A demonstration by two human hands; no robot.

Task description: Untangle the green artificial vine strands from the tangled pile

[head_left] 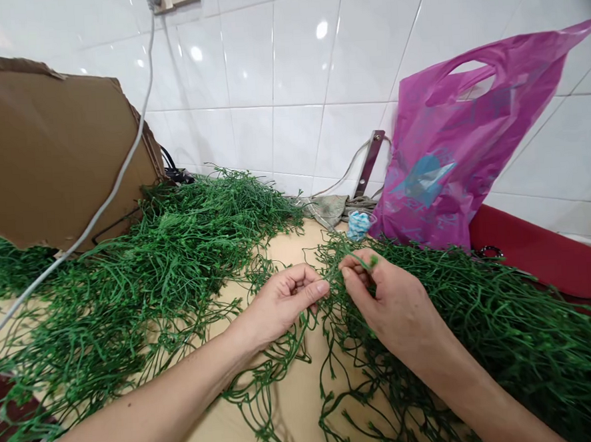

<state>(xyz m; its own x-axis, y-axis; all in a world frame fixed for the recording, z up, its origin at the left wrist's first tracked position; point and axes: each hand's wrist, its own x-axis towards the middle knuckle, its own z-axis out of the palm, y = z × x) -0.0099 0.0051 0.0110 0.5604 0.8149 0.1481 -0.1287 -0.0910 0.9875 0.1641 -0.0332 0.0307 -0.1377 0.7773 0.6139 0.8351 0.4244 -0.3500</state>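
My left hand [293, 298] is closed in a pinch near the middle of the table, with green plastic-looking stems [269, 376] hanging below it. Close to its right, my right hand [385, 295] pinches a thin green stem [361, 262] that has a small tip, blurred in the picture. What exactly sits between the left fingertips is too small to make out. A big heap of green stems [177, 255] spreads out to the left of my hands. Another pile of green stems [511, 314] lies to the right, partly under my right forearm.
A cardboard box [55, 149] stands at the left, with a white cable [122, 171] hanging across it. A pink plastic bag [451, 151] stands against the tiled wall [296, 61]. Before it are a blue-and-white bundle [358, 224] and a grey cloth [329, 209]. A red object [538, 253] lies at right.
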